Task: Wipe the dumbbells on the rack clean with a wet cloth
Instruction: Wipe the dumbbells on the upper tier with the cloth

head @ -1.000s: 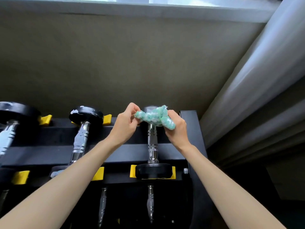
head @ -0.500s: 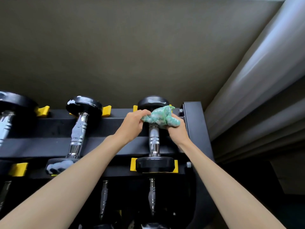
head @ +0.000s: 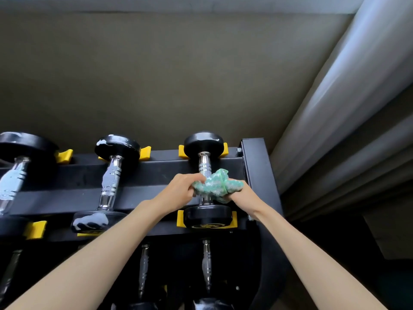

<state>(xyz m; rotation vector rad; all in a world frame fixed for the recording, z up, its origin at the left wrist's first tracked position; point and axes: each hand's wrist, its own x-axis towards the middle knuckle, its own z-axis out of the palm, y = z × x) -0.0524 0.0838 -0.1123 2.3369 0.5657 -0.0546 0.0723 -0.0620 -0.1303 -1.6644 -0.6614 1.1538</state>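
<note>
A bunched green cloth point(head: 213, 185) is wrapped over the lower part of the chrome handle of the rightmost dumbbell point(head: 203, 146) on the top tier of the black rack point(head: 254, 166). My left hand point(head: 181, 191) pinches the cloth's left end and my right hand point(head: 240, 193) grips its right end, one on each side of the handle. The handle's middle is hidden by the cloth. The middle dumbbell point(head: 111, 175) and the left dumbbell point(head: 13, 175) show white smears on handles and heads.
Yellow cradles point(head: 183, 217) hold the dumbbell heads. A lower tier holds more dumbbells point(head: 206, 265), mostly in shadow. A dark wall point(head: 178, 74) rises behind the rack and grey curtains point(head: 346, 108) hang close on the right.
Both hands slid the cloth from the far head of the right dumbbell down its handle toward the near head. The far head is now uncovered.
</note>
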